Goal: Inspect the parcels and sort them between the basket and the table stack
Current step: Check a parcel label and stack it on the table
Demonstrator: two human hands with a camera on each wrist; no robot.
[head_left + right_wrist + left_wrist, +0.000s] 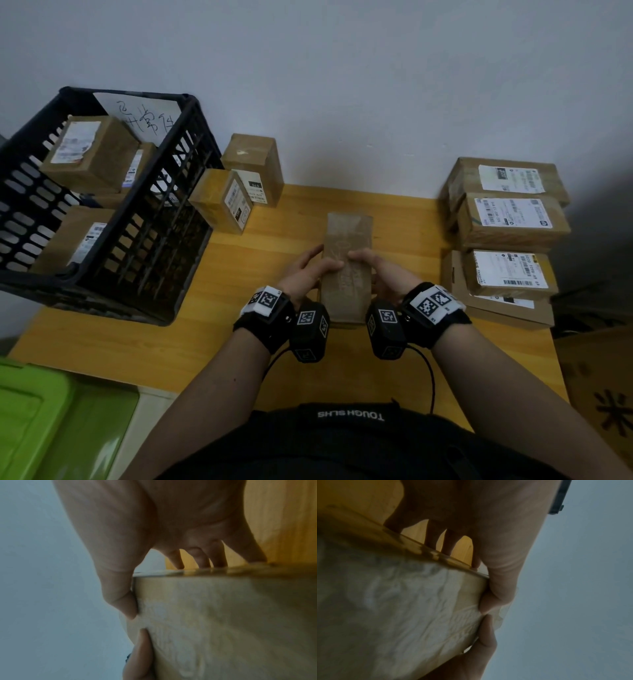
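**Kid:** Where is the box right now?

**Helper:** The long parcel (347, 263) is in the middle, over the bench (212, 346), right in front of the person. Its long way points from the person toward the wall.

**Kid:** Who has it?

**Helper:** Both hands. The left hand (306, 274) holds the left side and the right hand (378, 274) holds the right side. The thumbs lie on top and the fingers (435, 536) curl round under it. The two hands are just as near to it.

**Kid:** Where can it go?

**Helper:** The black basket (178, 144) is off to the left. The table stack (507, 219) is off to the right. The parcel sits between them, so I think either way is about the same reach.

**Kid:** What is in the basket?

**Helper:** Brown boxes with labels. I can see at least three, and a white paper with writing at the back.

**Kid:** And the stack?

**Helper:** Boxes piled up, white labels facing up. Two small boxes (239, 185) stand just beside the basket too.

**Kid:** Does the held parcel have a label?

**Helper:** I can't see one on top. It looks wrapped in shiny tape.
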